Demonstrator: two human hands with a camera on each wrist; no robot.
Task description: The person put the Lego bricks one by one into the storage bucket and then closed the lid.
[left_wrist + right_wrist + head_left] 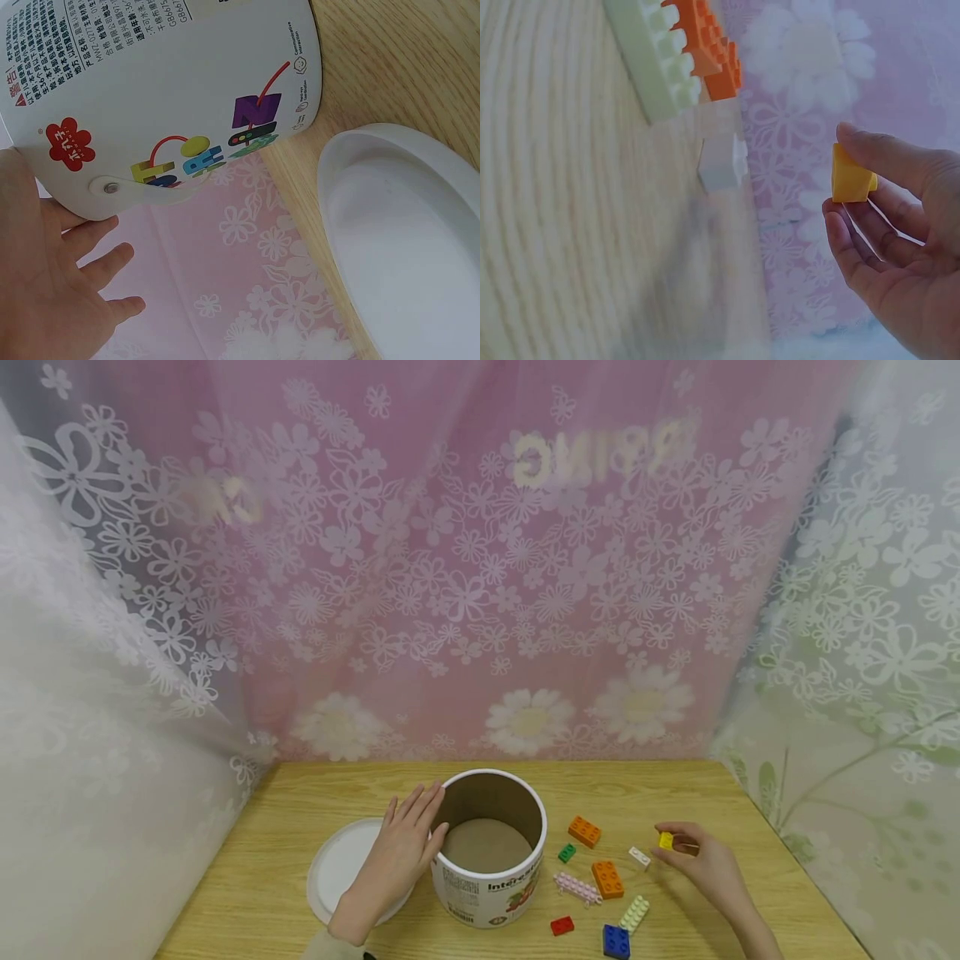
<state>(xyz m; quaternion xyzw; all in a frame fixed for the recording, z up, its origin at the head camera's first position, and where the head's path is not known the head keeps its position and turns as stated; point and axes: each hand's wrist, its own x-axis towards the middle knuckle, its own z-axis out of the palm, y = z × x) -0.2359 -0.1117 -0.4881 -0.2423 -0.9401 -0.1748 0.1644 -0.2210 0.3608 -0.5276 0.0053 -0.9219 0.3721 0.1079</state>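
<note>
My right hand (708, 864) pinches a small yellow toy brick (851, 174) between thumb and fingers, raised above the table on the right. Below and to its left lies a white brick (640, 857). My left hand (401, 847) rests against the left side of a white round bucket (491, 893), near the rim, its fingers fairly straight and spread in the left wrist view. The bucket stands upright without its lid, and its visible floor is bare. Beside it, a white lid (330, 877) lies inside-up on the table, partly behind the left forearm.
Right of the bucket lie orange bricks (608, 879), a green brick (567, 853), a pink long brick (577, 888), a red brick (562, 926), a pale green brick (634, 912) and a blue brick (617, 941). A flowered curtain (487, 610) encloses the wooden table (675, 777).
</note>
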